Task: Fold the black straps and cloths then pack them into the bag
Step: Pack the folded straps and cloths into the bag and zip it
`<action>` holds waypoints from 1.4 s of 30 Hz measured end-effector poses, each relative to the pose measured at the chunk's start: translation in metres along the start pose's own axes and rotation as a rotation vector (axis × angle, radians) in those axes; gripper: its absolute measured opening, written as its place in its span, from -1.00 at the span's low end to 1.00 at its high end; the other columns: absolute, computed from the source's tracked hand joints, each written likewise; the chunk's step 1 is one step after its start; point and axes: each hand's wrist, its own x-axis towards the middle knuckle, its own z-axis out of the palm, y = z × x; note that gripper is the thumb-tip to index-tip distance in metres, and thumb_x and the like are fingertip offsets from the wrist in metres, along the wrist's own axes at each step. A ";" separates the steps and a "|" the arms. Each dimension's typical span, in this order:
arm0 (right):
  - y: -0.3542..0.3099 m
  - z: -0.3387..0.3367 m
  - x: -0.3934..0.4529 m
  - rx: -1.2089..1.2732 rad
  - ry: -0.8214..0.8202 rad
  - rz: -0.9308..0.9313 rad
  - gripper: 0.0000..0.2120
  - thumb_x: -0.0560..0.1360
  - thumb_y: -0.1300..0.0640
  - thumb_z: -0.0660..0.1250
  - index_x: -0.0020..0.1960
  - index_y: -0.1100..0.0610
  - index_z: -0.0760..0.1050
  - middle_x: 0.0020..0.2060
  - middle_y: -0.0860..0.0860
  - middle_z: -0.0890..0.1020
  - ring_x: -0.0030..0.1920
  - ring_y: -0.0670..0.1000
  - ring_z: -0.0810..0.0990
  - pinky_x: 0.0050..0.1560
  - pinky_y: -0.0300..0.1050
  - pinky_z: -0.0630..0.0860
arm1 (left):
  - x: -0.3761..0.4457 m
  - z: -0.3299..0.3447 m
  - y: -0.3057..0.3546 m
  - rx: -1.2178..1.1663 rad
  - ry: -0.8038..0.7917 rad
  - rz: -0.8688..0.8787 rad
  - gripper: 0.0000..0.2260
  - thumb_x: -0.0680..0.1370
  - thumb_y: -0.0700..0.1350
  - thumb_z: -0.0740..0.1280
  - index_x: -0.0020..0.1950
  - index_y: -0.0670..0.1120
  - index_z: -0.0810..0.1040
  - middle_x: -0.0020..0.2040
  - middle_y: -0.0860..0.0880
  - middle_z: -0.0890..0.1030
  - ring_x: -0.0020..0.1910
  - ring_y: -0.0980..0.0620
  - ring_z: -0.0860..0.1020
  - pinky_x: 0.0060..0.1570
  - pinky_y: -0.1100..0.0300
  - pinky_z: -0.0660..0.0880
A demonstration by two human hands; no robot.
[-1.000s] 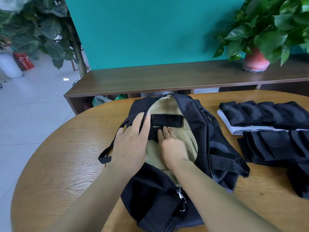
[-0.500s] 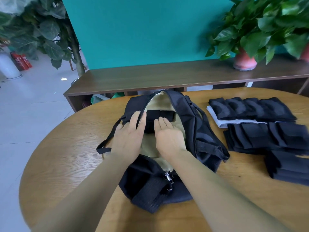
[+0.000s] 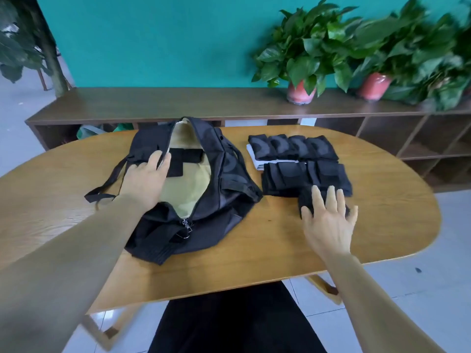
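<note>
A black bag (image 3: 224, 179) lies unzipped on the wooden table (image 3: 280, 250), its tan lining showing. Two folded black straps (image 3: 182, 159) sit inside near the far end. My left hand (image 3: 145, 179) rests on the bag's left edge, fingers on the zipper rim. To the right lie rows of folded black cloths (image 3: 293, 147) and folded black straps (image 3: 300, 177). My right hand (image 3: 328, 220) is spread, fingers straight, over the nearest folded black piece (image 3: 307, 200), touching it.
A white folded cloth (image 3: 253, 159) lies under the far row. Behind the table runs a dark wooden shelf unit (image 3: 178, 103) with two potted plants (image 3: 302, 59) on it. The bag's loose strap (image 3: 107, 184) trails to the left.
My right hand left the bag and moved right onto the nearest folded piece. The left hand stayed at the bag's left rim. The view shifted right and pulled back.
</note>
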 end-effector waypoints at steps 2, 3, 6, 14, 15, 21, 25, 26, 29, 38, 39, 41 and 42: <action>0.015 -0.003 -0.002 0.011 -0.144 0.060 -0.47 0.63 -0.11 0.00 0.56 -0.02 0.04 0.53 0.17 0.12 0.54 0.15 -0.03 0.45 0.26 -0.01 | -0.001 0.000 0.003 -0.018 0.005 -0.003 -0.10 0.42 -0.15 0.44 0.59 -0.13 -0.07 0.54 -0.16 0.05 0.10 -0.09 0.53 0.13 0.07 0.42; 0.018 -0.003 -0.004 0.028 -0.170 0.055 -0.46 0.63 -0.13 -0.04 0.57 -0.04 -0.02 0.53 0.14 0.11 0.54 0.13 -0.05 0.46 0.23 0.00 | -0.001 -0.001 0.004 -0.033 0.008 -0.006 -0.10 0.42 -0.15 0.44 0.59 -0.13 -0.07 0.54 -0.16 0.05 0.11 -0.10 0.52 0.13 0.06 0.42; 0.016 -0.005 -0.009 0.046 -0.179 0.019 -0.45 0.63 -0.14 -0.05 0.57 -0.06 -0.07 0.54 0.11 0.12 0.54 0.12 -0.03 0.48 0.19 0.03 | 0.002 -0.004 0.008 -0.064 0.020 -0.006 -0.11 0.42 -0.16 0.43 0.59 -0.12 -0.06 0.54 -0.15 0.06 0.17 -0.11 0.51 0.15 0.05 0.39; -0.015 -0.003 -0.031 0.081 -0.137 -0.046 -0.47 0.65 -0.08 -0.01 0.57 -0.01 -0.02 0.53 0.17 0.15 0.54 0.18 0.00 0.48 0.23 0.03 | 0.005 -0.008 0.017 -0.072 0.030 0.033 -0.08 0.40 -0.13 0.47 0.59 -0.12 -0.05 0.53 -0.15 0.08 0.13 -0.12 0.52 0.12 0.07 0.40; -0.022 -0.003 -0.033 0.088 -0.129 -0.055 -0.48 0.65 -0.08 -0.01 0.57 -0.01 -0.01 0.52 0.17 0.16 0.54 0.19 0.01 0.48 0.24 0.03 | 0.004 -0.008 0.018 -0.076 0.031 0.037 -0.08 0.40 -0.14 0.47 0.59 -0.12 -0.05 0.53 -0.15 0.09 0.12 -0.12 0.52 0.12 0.07 0.40; -0.052 -0.002 -0.040 0.080 -0.182 -0.074 -0.48 0.66 -0.08 -0.06 0.58 -0.02 -0.08 0.54 0.16 0.08 0.55 0.17 -0.05 0.49 0.23 -0.03 | -0.001 -0.009 0.019 -0.072 0.039 0.046 -0.12 0.42 -0.21 0.41 0.59 -0.12 -0.06 0.52 -0.16 0.10 0.08 -0.12 0.52 0.09 0.08 0.40; -0.059 -0.002 -0.040 0.089 -0.186 -0.082 -0.49 0.66 -0.08 -0.05 0.57 -0.02 -0.04 0.54 0.17 0.08 0.55 0.18 -0.06 0.49 0.25 -0.04 | -0.001 -0.007 0.014 -0.054 0.037 0.041 -0.12 0.43 -0.22 0.40 0.59 -0.12 -0.08 0.53 -0.15 0.08 0.09 -0.09 0.52 0.10 0.10 0.41; -0.060 -0.003 -0.040 0.097 -0.197 -0.083 -0.49 0.66 -0.08 -0.05 0.57 -0.02 -0.04 0.54 0.18 0.07 0.55 0.18 -0.07 0.49 0.25 -0.05 | -0.001 -0.006 0.012 -0.051 0.040 0.034 -0.12 0.43 -0.22 0.40 0.59 -0.11 -0.07 0.53 -0.15 0.08 0.07 -0.09 0.52 0.09 0.10 0.41; -0.060 -0.007 -0.038 0.119 -0.224 -0.078 -0.50 0.67 -0.08 -0.07 0.57 -0.02 -0.03 0.55 0.21 -0.04 0.55 0.17 -0.15 0.48 0.28 -0.11 | -0.001 -0.005 0.009 -0.058 0.052 0.025 -0.12 0.42 -0.23 0.40 0.59 -0.11 -0.06 0.53 -0.15 0.10 0.03 -0.10 0.53 0.09 0.09 0.41; -0.050 -0.002 -0.020 0.040 0.144 -0.358 -0.60 0.31 0.26 0.48 0.14 0.27 0.59 0.05 0.17 0.66 0.13 0.16 0.62 0.27 0.18 0.46 | 0.002 -0.004 0.010 -0.050 0.050 0.030 -0.11 0.43 -0.18 0.42 0.59 -0.11 -0.07 0.53 -0.15 0.07 0.13 -0.11 0.51 0.15 0.07 0.37; -0.050 -0.002 -0.019 0.021 0.142 -0.372 -0.64 0.30 0.27 0.49 0.08 0.26 0.60 -0.03 0.14 0.68 0.06 0.14 0.64 0.24 0.15 0.49 | 0.002 -0.004 0.010 -0.046 0.050 0.031 -0.11 0.43 -0.17 0.43 0.59 -0.12 -0.07 0.53 -0.15 0.07 0.13 -0.12 0.51 0.14 0.07 0.37; -0.052 -0.003 -0.019 -0.023 0.137 -0.392 -0.79 0.30 0.28 0.46 -0.06 0.21 0.59 -0.20 0.07 0.66 -0.09 0.11 0.65 0.19 0.08 0.52 | 0.002 -0.005 0.010 -0.040 0.055 0.036 -0.10 0.43 -0.14 0.45 0.59 -0.12 -0.07 0.53 -0.15 0.08 0.12 -0.13 0.52 0.15 0.06 0.38; -0.053 -0.005 -0.019 -0.034 0.138 -0.394 -0.84 0.30 0.28 0.46 -0.15 0.18 0.56 -0.29 0.04 0.62 -0.18 0.09 0.63 0.15 0.05 0.54 | 0.002 -0.006 0.010 -0.039 0.055 0.039 -0.08 0.43 -0.12 0.46 0.59 -0.13 -0.08 0.53 -0.15 0.07 0.14 -0.12 0.51 0.16 0.06 0.38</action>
